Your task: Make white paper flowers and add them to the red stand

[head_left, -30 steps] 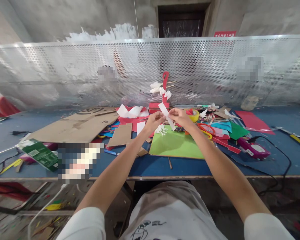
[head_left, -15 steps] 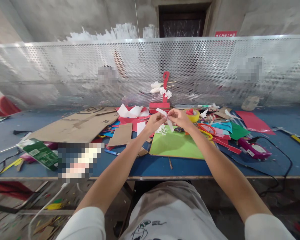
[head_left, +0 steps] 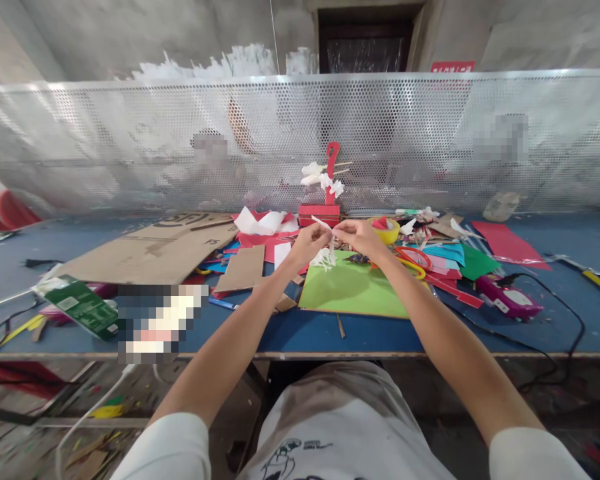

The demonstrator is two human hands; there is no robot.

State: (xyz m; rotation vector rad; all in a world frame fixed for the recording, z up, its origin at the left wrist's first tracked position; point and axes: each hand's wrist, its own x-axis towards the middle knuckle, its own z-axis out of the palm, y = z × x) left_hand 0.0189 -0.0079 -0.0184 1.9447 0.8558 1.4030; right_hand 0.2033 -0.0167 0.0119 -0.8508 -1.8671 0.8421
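A narrow strip of white paper [head_left: 322, 223] is pinched between my two hands, above the back of a lime green sheet [head_left: 355, 293]. My left hand [head_left: 311, 241] grips it from the left with closed fingers. My right hand [head_left: 356, 237] meets it from the right, thumb and fingertips pressed together. Just below the hands, white paper pieces with fringed ends [head_left: 323, 259] lie on the green sheet's upper left corner. Behind the hands stands a red box-like base [head_left: 319, 213] with a red hooked upright [head_left: 332, 167] and white paper flowers [head_left: 311, 175] on thin sticks.
Cardboard [head_left: 155, 250] covers the left of the blue table [head_left: 300, 340]. A yellow tape roll [head_left: 387, 232], orange-handled scissors [head_left: 414, 261], coloured paper scraps and a purple device [head_left: 509, 299] with a black cable lie to the right. A perforated metal screen [head_left: 180, 120] runs along the back.
The white strip has turned between my fingers: its broad face showed before, and now it appears narrower, nearly edge-on. Both hands stay in almost the same place.
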